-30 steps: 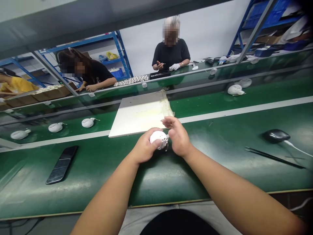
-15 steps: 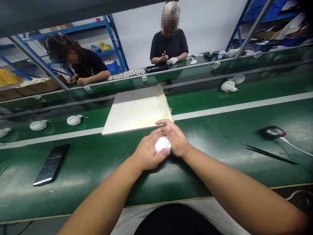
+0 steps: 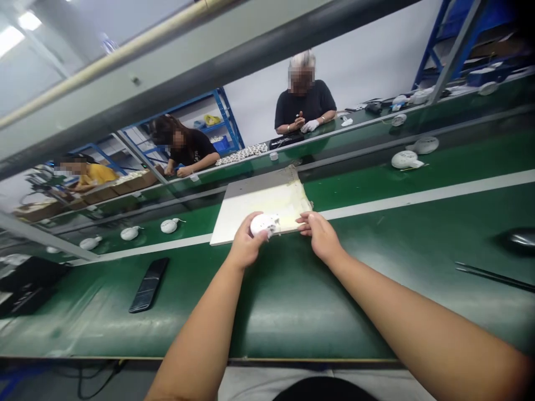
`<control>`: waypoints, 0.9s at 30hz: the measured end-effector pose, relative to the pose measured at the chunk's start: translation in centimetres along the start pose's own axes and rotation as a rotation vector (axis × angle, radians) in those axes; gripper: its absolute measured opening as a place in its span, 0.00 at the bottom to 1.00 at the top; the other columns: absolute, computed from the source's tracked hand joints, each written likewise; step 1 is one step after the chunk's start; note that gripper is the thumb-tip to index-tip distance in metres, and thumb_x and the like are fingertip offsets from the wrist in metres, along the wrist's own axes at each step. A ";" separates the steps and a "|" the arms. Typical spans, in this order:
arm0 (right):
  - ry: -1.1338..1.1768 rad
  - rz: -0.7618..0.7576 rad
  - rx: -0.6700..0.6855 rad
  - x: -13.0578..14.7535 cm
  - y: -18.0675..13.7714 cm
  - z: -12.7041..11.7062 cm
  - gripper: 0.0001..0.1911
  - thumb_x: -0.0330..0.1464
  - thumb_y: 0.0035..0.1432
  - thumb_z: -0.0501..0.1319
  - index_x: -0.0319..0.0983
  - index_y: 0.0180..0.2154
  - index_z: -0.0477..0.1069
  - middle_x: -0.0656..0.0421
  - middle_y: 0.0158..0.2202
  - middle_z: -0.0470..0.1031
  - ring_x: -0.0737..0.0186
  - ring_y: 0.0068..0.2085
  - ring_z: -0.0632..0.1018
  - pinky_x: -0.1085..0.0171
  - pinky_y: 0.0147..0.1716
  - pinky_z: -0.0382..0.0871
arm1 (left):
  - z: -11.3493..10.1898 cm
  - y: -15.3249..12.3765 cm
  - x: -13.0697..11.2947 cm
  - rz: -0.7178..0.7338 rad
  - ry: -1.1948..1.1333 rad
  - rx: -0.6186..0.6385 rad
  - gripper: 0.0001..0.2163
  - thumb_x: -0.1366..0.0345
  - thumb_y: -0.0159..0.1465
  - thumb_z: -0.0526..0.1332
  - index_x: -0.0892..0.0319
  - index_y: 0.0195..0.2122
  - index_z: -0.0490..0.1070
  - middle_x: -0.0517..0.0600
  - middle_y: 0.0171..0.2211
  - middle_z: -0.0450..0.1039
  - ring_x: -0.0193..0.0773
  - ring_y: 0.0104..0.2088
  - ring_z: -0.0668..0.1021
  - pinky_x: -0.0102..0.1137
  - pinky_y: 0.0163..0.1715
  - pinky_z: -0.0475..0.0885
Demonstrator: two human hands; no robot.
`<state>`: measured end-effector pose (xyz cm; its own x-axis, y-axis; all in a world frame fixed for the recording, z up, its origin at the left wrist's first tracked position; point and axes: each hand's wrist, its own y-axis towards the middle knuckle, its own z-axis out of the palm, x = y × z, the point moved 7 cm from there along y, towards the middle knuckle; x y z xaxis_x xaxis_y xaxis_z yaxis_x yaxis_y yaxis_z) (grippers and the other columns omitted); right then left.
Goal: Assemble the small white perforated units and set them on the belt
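My left hand (image 3: 246, 244) grips a white rounded plastic housing (image 3: 262, 224) with its thumb in front and fingers behind. A small jagged or notched part shows at the housing's right side, too blurred to make out. My right hand (image 3: 321, 236) is apart from it, a short way to the right, fingers loosely bent and spread with nothing visible in them. Both hands are above the near edge of a white board (image 3: 254, 203) that lies on the green work surface (image 3: 301, 312).
A dark phone (image 3: 149, 285) lies to the left, black tweezers (image 3: 493, 275) and a black computer mouse (image 3: 520, 239) to the right. Several similar white housings (image 3: 169, 225) stand along the far strip. Across the bench, co-workers (image 3: 307, 106) sit beneath a slanting overhead beam (image 3: 167, 78).
My hands were together around the white housing; now the right hand has come away to the right. The left hand has lifted the housing toward the board. The view has turned left and upward.
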<state>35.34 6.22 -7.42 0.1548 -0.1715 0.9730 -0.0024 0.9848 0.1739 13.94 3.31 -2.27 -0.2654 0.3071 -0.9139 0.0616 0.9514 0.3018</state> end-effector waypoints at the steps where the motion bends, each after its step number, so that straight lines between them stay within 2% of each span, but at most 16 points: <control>1: -0.047 0.004 -0.012 -0.2 0.3 -0.2 0.27 0.54 0.64 0.52 0.38 0.46 0.70 0.51 0.43 0.77 0.59 0.38 0.77 0.59 0.39 0.73 | -2.1 1.0 0.6 -0.002 -0.024 -0.067 0.31 0.52 0.57 0.68 0.58 0.59 0.64 0.57 0.52 0.71 0.43 0.44 0.77 0.36 0.43 0.74; 5: -0.193 0.019 0.001 -0.6 1.0 -0.2 0.20 0.47 0.65 0.53 0.39 0.44 0.71 0.53 0.41 0.77 0.59 0.35 0.76 0.58 0.36 0.71 | -10.9 3.2 2.6 -0.034 0.080 -0.296 0.38 0.54 0.49 0.74 0.63 0.58 0.64 0.60 0.51 0.72 0.46 0.50 0.76 0.41 0.55 0.69; 7: -0.253 0.032 0.015 -0.7 1.1 0.0 0.18 0.45 0.64 0.53 0.40 0.43 0.72 0.54 0.39 0.77 0.59 0.34 0.76 0.58 0.36 0.70 | -13.3 2.8 2.7 -0.053 0.183 -0.341 0.38 0.54 0.49 0.73 0.63 0.58 0.65 0.59 0.51 0.72 0.47 0.50 0.76 0.42 0.56 0.68; 8: -0.285 0.032 0.025 -0.7 1.1 0.1 0.17 0.45 0.64 0.53 0.40 0.43 0.72 0.55 0.38 0.78 0.58 0.33 0.76 0.58 0.35 0.70 | -13.5 2.3 2.4 -0.047 0.230 -0.335 0.36 0.54 0.50 0.72 0.63 0.58 0.65 0.59 0.51 0.72 0.47 0.50 0.76 0.43 0.55 0.68; 10: -0.344 0.013 0.046 -0.4 0.9 0.3 0.17 0.45 0.64 0.54 0.40 0.42 0.72 0.55 0.36 0.78 0.57 0.33 0.76 0.57 0.36 0.69 | -12.0 1.0 1.1 0.000 0.330 -0.269 0.32 0.53 0.53 0.71 0.60 0.57 0.68 0.58 0.52 0.72 0.49 0.51 0.76 0.43 0.55 0.68; 13: -0.388 -0.048 0.089 0.4 0.3 0.8 0.16 0.44 0.64 0.54 0.40 0.41 0.73 0.56 0.34 0.78 0.57 0.32 0.76 0.58 0.36 0.68 | -6.5 -1.0 -1.8 0.090 0.522 -0.073 0.26 0.52 0.56 0.70 0.57 0.53 0.72 0.56 0.49 0.73 0.50 0.49 0.76 0.42 0.51 0.70; 16: -0.405 -0.120 0.183 1.3 -0.3 1.7 0.15 0.43 0.65 0.54 0.40 0.40 0.73 0.57 0.34 0.78 0.59 0.33 0.76 0.60 0.37 0.67 | -1.2 -2.4 -4.3 0.101 0.683 0.098 0.25 0.47 0.54 0.70 0.56 0.48 0.76 0.54 0.41 0.75 0.49 0.41 0.77 0.40 0.43 0.71; 18: -0.435 -0.153 0.239 1.7 -0.6 2.2 0.15 0.42 0.65 0.54 0.40 0.38 0.73 0.58 0.32 0.77 0.59 0.33 0.76 0.61 0.37 0.67 | 0.4 -3.0 -5.1 0.071 0.750 0.145 0.26 0.44 0.52 0.70 0.57 0.45 0.77 0.54 0.39 0.75 0.48 0.39 0.77 0.40 0.41 0.71; 20: -0.458 -0.146 0.259 1.6 -0.6 2.4 0.15 0.41 0.65 0.54 0.40 0.34 0.72 0.59 0.30 0.77 0.60 0.32 0.75 0.61 0.37 0.66 | 0.7 -3.2 -4.9 0.048 0.777 0.152 0.27 0.42 0.51 0.70 0.57 0.44 0.77 0.53 0.39 0.76 0.48 0.39 0.77 0.40 0.41 0.71; 22: -0.458 -0.115 0.243 1.3 -0.5 2.1 0.15 0.41 0.65 0.54 0.40 0.33 0.72 0.60 0.30 0.76 0.61 0.31 0.75 0.62 0.36 0.66 | -0.5 -2.9 -3.8 0.029 0.719 0.119 0.27 0.42 0.51 0.70 0.57 0.44 0.77 0.53 0.40 0.76 0.47 0.41 0.77 0.39 0.43 0.71; 23: -0.455 -0.102 0.231 1.2 -0.4 1.9 0.15 0.41 0.65 0.54 0.40 0.33 0.72 0.60 0.30 0.76 0.62 0.30 0.75 0.62 0.36 0.66 | -1.7 -2.5 -2.8 0.005 0.644 0.074 0.26 0.42 0.53 0.68 0.57 0.45 0.76 0.53 0.41 0.76 0.46 0.41 0.78 0.38 0.43 0.72; 25: -0.457 -0.086 0.213 1.0 -0.3 1.7 0.14 0.41 0.65 0.54 0.40 0.33 0.72 0.60 0.29 0.76 0.62 0.30 0.74 0.63 0.35 0.65 | -5.6 -1.0 0.0 -0.102 0.453 -0.099 0.27 0.41 0.61 0.60 0.59 0.49 0.74 0.54 0.40 0.77 0.43 0.38 0.78 0.35 0.39 0.73; 27: -0.476 -0.079 0.211 1.0 -0.3 1.6 0.14 0.41 0.64 0.54 0.40 0.32 0.72 0.60 0.28 0.75 0.62 0.29 0.74 0.63 0.34 0.64 | -10.9 0.6 3.4 -0.291 0.351 -0.360 0.30 0.41 0.68 0.47 0.63 0.49 0.73 0.55 0.37 0.77 0.41 0.34 0.79 0.32 0.33 0.73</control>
<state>33.95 5.71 -6.26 -0.3030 -0.2879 0.9084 -0.2156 0.9493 0.2290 2.62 4.69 -2.23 -0.5294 -0.0502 -0.8469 -0.3763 0.9086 0.1813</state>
